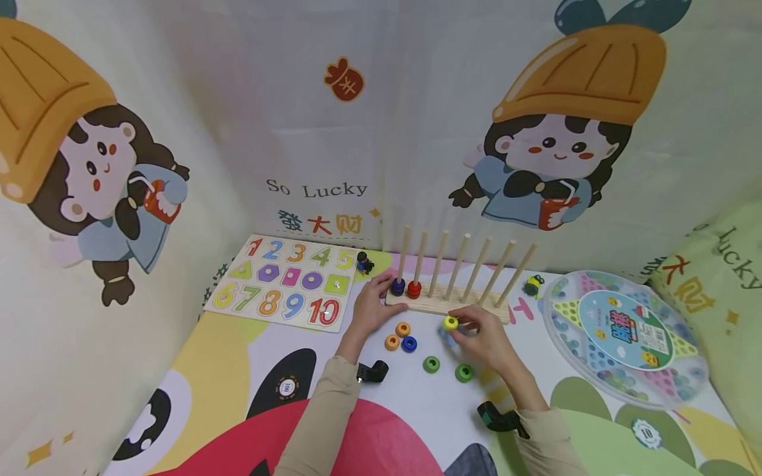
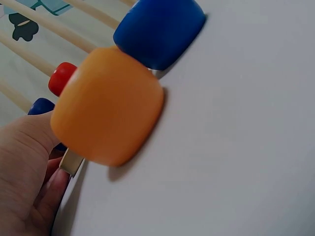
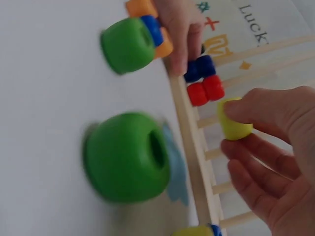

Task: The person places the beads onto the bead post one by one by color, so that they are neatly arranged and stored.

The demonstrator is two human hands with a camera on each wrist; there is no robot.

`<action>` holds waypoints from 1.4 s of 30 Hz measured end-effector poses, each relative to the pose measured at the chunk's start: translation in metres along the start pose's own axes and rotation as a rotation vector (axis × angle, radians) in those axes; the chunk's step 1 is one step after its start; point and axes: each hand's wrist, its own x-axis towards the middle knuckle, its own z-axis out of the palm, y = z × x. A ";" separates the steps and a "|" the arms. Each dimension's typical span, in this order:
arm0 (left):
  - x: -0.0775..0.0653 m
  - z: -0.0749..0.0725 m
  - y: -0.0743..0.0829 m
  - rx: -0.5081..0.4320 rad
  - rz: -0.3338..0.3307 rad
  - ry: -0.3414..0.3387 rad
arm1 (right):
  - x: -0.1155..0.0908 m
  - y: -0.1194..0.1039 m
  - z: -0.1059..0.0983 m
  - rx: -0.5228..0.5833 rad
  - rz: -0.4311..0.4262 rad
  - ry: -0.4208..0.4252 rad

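A wooden peg rack (image 1: 428, 304) has a row of upright dowels. Its left end is gripped by my left hand (image 1: 370, 307), thumb along the front. Two dark blue beads (image 3: 200, 68) are stacked on the leftmost dowel and two red beads (image 3: 205, 90) on the one beside it. My right hand (image 1: 485, 336) pinches a yellow bead (image 1: 450, 322) between thumb and fingers, in front of the rack. Loose on the table before the rack lie two orange beads (image 1: 391, 342), a blue bead (image 1: 409, 344) and two green beads (image 1: 464, 373).
A number puzzle board (image 1: 274, 283) lies on the left, with a small dark figurine (image 1: 364, 263) by its corner. To the right are a bee-like toy (image 1: 534, 285) and a round checkers box (image 1: 625, 337). A printed cloth wall (image 1: 411, 165) rises behind the rack.
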 end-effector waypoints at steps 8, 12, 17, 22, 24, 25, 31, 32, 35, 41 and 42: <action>-0.001 0.000 0.000 0.005 0.008 0.003 | 0.013 -0.023 -0.007 0.126 0.009 0.180; 0.000 0.000 -0.001 -0.002 0.006 0.001 | 0.020 -0.050 -0.016 0.160 0.003 0.229; 0.001 -0.001 -0.002 -0.013 -0.003 0.003 | 0.029 -0.073 -0.022 0.199 0.023 0.257; 0.000 0.000 -0.002 -0.021 -0.010 -0.006 | 0.035 -0.082 -0.023 0.258 0.030 0.295; 0.000 0.000 -0.002 -0.019 -0.008 -0.007 | 0.038 -0.085 -0.023 0.273 0.019 0.317; 0.000 0.001 -0.002 -0.018 -0.006 -0.006 | 0.039 -0.087 -0.023 0.274 0.013 0.326; 0.002 0.000 -0.002 -0.012 -0.007 -0.002 | 0.049 -0.098 -0.024 0.276 -0.011 0.350; 0.002 0.000 -0.002 -0.009 -0.010 -0.004 | 0.050 -0.100 -0.024 0.279 -0.015 0.351; 0.002 0.000 -0.002 -0.008 -0.016 -0.009 | 0.054 -0.105 -0.024 0.301 -0.035 0.353; 0.001 0.000 -0.002 -0.006 -0.005 -0.007 | 0.062 -0.114 -0.024 0.342 -0.072 0.390; 0.000 0.000 -0.002 -0.006 -0.004 -0.009 | 0.063 -0.116 -0.023 0.341 -0.074 0.397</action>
